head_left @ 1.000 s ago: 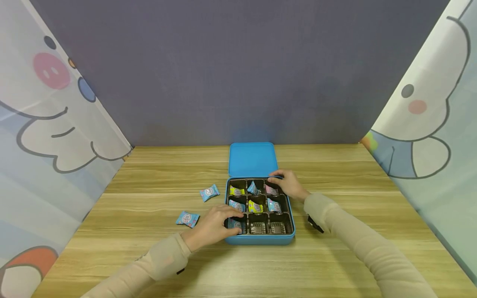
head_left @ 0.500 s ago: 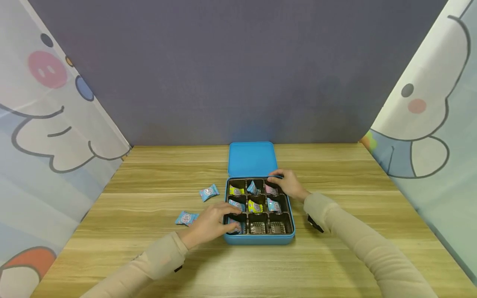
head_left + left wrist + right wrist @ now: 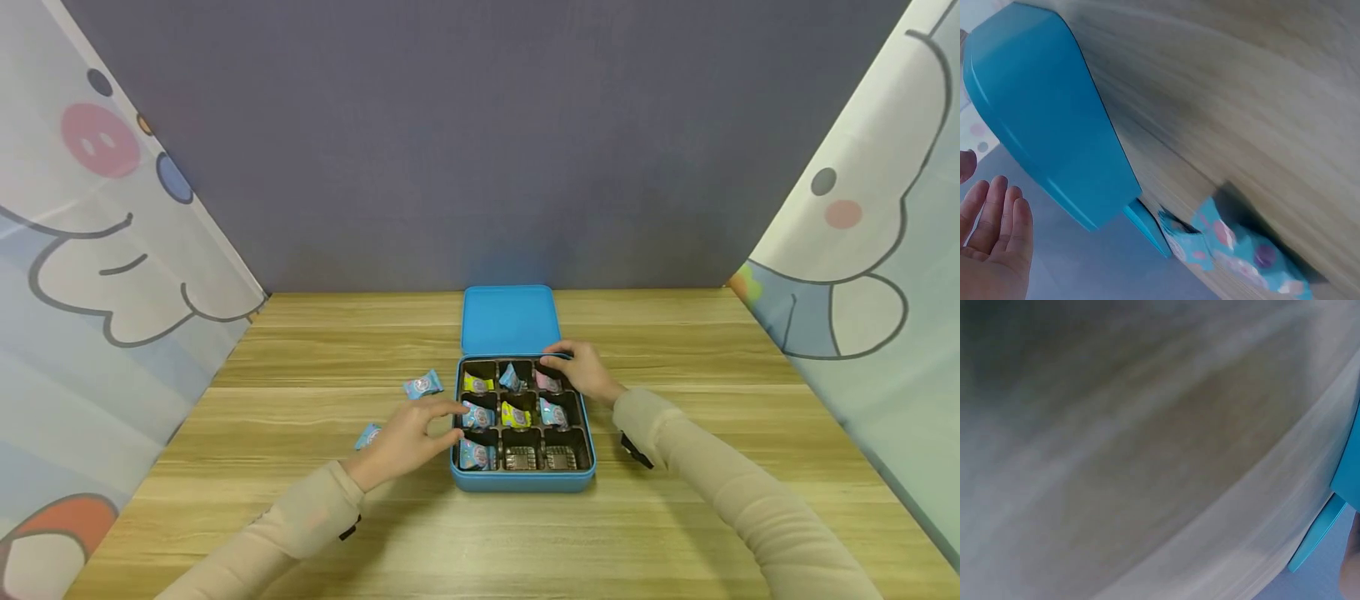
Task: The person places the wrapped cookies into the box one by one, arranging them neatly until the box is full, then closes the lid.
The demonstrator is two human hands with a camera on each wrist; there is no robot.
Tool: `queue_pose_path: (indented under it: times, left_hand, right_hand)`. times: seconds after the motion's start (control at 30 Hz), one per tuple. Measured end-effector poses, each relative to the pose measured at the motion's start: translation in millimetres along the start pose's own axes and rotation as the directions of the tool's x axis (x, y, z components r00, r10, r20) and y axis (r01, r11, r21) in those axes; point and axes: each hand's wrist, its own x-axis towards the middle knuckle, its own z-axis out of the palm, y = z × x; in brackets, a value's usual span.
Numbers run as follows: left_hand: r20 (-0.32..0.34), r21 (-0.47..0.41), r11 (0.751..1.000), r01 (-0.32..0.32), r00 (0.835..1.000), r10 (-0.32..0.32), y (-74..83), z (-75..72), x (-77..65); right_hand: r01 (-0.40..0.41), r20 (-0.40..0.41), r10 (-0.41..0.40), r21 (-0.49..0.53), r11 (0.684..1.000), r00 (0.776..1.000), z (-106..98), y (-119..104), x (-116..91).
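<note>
A blue hinged box (image 3: 525, 482) stands on the table with its lid folded back and a dark tray of compartments inside. Wrapped candies, such as a yellow one (image 3: 516, 414), sit in the two back rows. A blue candy (image 3: 477, 454) lies in the front-left compartment. Just left of that compartment is my left hand (image 3: 405, 442), thumb and fingers apart, holding nothing; its fingers also show extended in the left wrist view. My right hand (image 3: 587, 372) grips the box's far-right corner, fingertips on either side of the rim.
Two blue candies lie on the table left of the box: one (image 3: 423, 384) near its far-left side, the other (image 3: 367, 436) partly hidden by my left hand. Behind the box lies the lid (image 3: 510, 321), close to a grey panel (image 3: 480, 150).
My left hand has drawn back leftward from the front-left compartment, uncovering the blue candy there. It now covers more of the nearer loose candy. The right hand stays put.
</note>
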Motion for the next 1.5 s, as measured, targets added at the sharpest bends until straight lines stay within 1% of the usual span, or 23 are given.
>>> queue_pose_path:
  times: [0.1, 0.2, 0.3, 0.37, 0.47, 0.57, 0.6, 0.7, 0.8, 0.83, 0.93, 1.0, 1.07, 1.2, 1.33, 1.5]
  left_hand:
    - [-0.038, 0.0, 1.0, 0.02, 0.999, -0.02, -7.9, -3.6, 1.1]
    - [-0.093, 0.011, 1.0, 0.015, 0.996, -0.014, -20.1, -6.1, 3.6]
    - [-0.122, 0.015, 0.998, 0.055, 0.991, -0.053, -32.2, -9.7, 4.9]
    - [-0.11, 0.012, 0.995, 0.101, 0.989, -0.099, -39.4, -12.2, 4.4]
    - [-0.066, 0.003, 0.987, 0.159, 0.985, -0.158, -48.0, -15.2, 2.4]
    - [-0.031, 0.0, 0.982, 0.19, 0.981, -0.19, -55.9, -16.2, 1.5]
    - [-0.031, 0.008, 0.981, 0.193, 0.981, -0.192, -58.5, -16.3, 1.7]
    - [-0.025, -0.019, 0.974, 0.226, 0.974, -0.226, -64.8, -16.9, 3.8]
    - [-0.027, -0.034, 0.971, 0.235, 0.971, -0.236, -69.7, -17.2, 7.4]
    - [-0.02, -0.054, 0.968, 0.244, 0.969, -0.245, -70.9, -17.2, 8.9]
    - [-0.017, -0.061, 0.968, 0.243, 0.97, -0.244, -75.6, -15.8, 13.4]
    - [-0.01, -0.066, 0.965, 0.256, 0.966, -0.257, -78.5, -14.6, 16.3]
    - [-0.005, -0.056, 0.963, 0.265, 0.964, -0.265, -80.9, -12.9, 19.6]
    - [0.024, -0.056, 0.951, 0.305, 0.952, -0.305, -84.0, -10.2, 24.8]
    - [0.053, -0.034, 0.944, 0.328, 0.944, -0.326, -89.1, -6.7, 28.5]
    - [0.064, -0.003, 0.946, 0.326, 0.944, -0.325, -94.5, -3.0, 31.7]
  right_hand:
    - [-0.006, 0.008, 0.006, -0.005, 1.0, 1.0, -0.2, 0.1, 0.0]
    - [-0.019, 0.009, 0.019, 0.001, 1.0, 1.0, -0.6, -0.4, 0.1]
    - [-0.024, 0.001, 0.024, 0.002, 1.0, 1.0, -1.1, -1.3, 0.3]
    - [-0.022, -0.002, 0.022, 0.002, 1.0, 1.0, -1.0, -1.5, 0.7]
    - [-0.026, 0.0, 0.026, 0.0, 1.0, 1.0, -0.8, -1.0, 0.2]
    - [-0.036, 0.002, 0.036, 0.006, 0.999, 0.999, -0.6, -0.3, -1.0]
    - [-0.038, 0.001, 0.038, 0.006, 0.999, 0.999, -0.6, -0.2, -1.2]
    - [-0.037, 0.001, 0.037, 0.004, 0.999, 0.999, -0.7, -0.7, -1.4]
    - [-0.035, 0.001, 0.035, -0.001, 0.999, 0.999, -0.4, -1.5, -0.7]
    - [-0.034, 0.002, 0.034, -0.001, 0.999, 0.999, -0.3, -1.7, -0.7]
    - [-0.035, 0.004, 0.036, -0.007, 0.999, 0.999, 0.3, -1.5, -0.3]
    - [-0.035, 0.006, 0.035, -0.013, 0.999, 0.999, 0.4, -0.9, -0.4]
    - [-0.033, 0.006, 0.033, -0.013, 0.999, 0.999, 0.6, 0.1, -0.2]
    - [-0.028, 0.001, 0.028, -0.009, 1.0, 1.0, 0.9, 1.2, 0.3]
    - [-0.024, -0.006, 0.024, -0.017, 1.0, 1.0, 1.1, 1.1, 0.0]
    - [-0.04, 0.003, 0.04, -0.015, 0.999, 0.999, 1.0, 0.5, 0.4]
